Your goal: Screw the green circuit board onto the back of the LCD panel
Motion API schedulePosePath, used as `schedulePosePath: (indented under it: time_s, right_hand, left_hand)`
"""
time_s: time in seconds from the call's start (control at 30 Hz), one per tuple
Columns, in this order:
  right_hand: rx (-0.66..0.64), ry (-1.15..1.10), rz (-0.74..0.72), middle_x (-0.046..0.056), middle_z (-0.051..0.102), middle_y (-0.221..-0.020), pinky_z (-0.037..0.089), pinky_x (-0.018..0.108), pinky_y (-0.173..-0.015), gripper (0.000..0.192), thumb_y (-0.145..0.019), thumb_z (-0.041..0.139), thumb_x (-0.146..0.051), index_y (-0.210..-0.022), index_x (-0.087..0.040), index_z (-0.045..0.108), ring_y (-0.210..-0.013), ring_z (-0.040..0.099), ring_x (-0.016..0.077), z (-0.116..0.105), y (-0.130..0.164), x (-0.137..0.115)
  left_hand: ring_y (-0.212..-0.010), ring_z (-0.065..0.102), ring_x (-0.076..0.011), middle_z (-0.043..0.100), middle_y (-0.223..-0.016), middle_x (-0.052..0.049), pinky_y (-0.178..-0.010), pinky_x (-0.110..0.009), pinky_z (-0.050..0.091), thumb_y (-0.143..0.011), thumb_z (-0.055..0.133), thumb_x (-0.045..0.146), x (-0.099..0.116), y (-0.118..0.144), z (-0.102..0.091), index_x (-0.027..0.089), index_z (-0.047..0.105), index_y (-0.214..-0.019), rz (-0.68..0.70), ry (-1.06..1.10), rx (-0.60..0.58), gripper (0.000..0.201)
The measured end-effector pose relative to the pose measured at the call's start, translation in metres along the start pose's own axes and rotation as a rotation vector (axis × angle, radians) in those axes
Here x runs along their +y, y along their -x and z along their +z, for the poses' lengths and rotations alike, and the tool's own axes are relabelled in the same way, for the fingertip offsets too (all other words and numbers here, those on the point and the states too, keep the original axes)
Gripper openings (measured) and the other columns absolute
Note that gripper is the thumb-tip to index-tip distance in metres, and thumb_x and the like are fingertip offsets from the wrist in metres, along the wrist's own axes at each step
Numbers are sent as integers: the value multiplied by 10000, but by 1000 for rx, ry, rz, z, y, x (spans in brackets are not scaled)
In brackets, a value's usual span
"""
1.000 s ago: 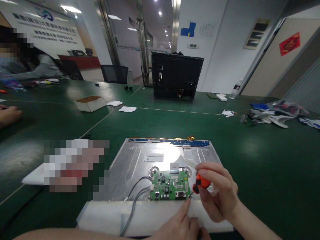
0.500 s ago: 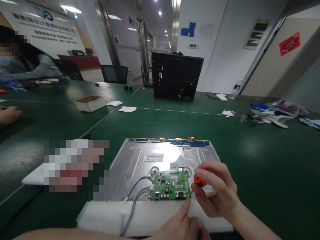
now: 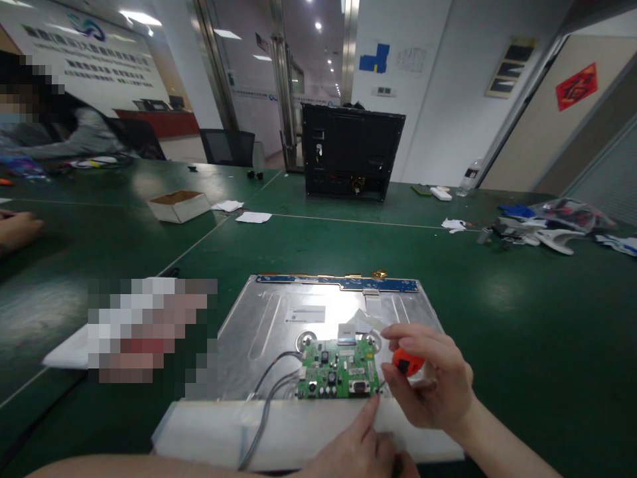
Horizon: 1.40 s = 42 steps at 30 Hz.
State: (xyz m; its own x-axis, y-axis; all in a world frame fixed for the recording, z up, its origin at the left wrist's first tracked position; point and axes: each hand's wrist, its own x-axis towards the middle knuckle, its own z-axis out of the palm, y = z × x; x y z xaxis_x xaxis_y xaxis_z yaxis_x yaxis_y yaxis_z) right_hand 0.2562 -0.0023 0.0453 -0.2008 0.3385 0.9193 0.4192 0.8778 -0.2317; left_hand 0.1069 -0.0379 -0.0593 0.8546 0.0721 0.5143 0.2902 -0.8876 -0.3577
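A screwdriver with an orange-red handle (image 3: 409, 362) is held in the fingers of my right hand (image 3: 438, 385). Its thin shaft slants down to the lower right corner of a green circuit board (image 3: 341, 368), where a small dark screw seems to sit. My left hand (image 3: 355, 451) points its index finger at that same corner, the fingertip against or right beside the screwdriver's tip; its other fingers curl loosely, partly out of frame. Under the board lies a metal display panel (image 3: 263, 312) with a blue board strip (image 3: 308, 284) along its far edge.
Grey cables (image 3: 269, 415) run from the board's left side toward me, over white foam sheeting (image 3: 209, 425). A black monitor housing (image 3: 351, 153) stands at the back. Further off are an open white box (image 3: 182, 209), paper scraps and assorted parts at right. Another person's hand (image 3: 20, 229) rests at far left.
The screwdriver's handle has tipped a little to the right and turned in my right fingers. My left hand and the board have stayed in place.
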Motion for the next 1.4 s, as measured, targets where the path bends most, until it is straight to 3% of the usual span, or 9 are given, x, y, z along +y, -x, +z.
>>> schedulePosePath:
  time_s: [0.27,0.73,0.97,1.27,1.4]
  right_hand:
    - [-38,-100,13,103,621,-1002,556,302,-610,440,-752,471,-67,-1183,-144,431,-802,641,164,-2,1,1]
    - [-37,213,-31,106,520,-1037,536,280,-561,414,-742,450,-73,-1130,-127,583,-840,565,181,-6,1,-3]
    - [15,241,-87,83,580,-953,570,286,-609,393,-744,585,-82,-1135,-118,579,-841,591,188,-2,-3,-3]
    - [-13,164,-49,131,692,-1031,609,354,-641,488,-739,478,-95,-1223,-95,538,-938,675,249,-4,0,-3]
    - [-3,150,-49,106,708,-942,608,329,-631,427,-757,551,-106,-1182,-131,528,-860,695,224,-4,-2,-2]
  left_hand:
    - [-449,466,-135,548,-500,80,-943,-438,401,-820,542,160,0,0,1,199,507,-835,-20,-7,31,55]
    - [-473,487,-133,558,-542,70,-935,-455,417,-841,596,219,0,1,2,190,523,-882,23,9,-41,88]
    - [-469,498,-137,562,-526,66,-950,-461,414,-846,576,212,-1,0,-1,190,532,-877,13,6,-30,58]
    - [-470,491,-127,573,-549,63,-971,-464,396,-848,589,225,1,2,3,187,528,-849,17,9,-44,72]
    - [-474,494,-131,568,-546,63,-959,-453,405,-848,579,205,1,2,3,189,525,-868,9,18,-39,60]
